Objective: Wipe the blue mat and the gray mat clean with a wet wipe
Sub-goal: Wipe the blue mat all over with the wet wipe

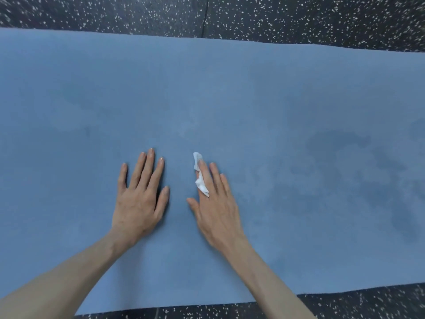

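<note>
Head view: both hands' grip apart, flat on blue mat [230, 93]; right hand [215, 203] presses wet wipe [200, 178]

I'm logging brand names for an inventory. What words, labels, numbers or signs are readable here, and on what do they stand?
None: no text, logo or number shows anywhere in this view.
Blue mat: plain, only darker damp-looking patches.
Wipe: plain white, no print, under the right hand.
Left hand: flat on the mat, holds nothing.
Floor: dark with white specks, no markings.
</note>
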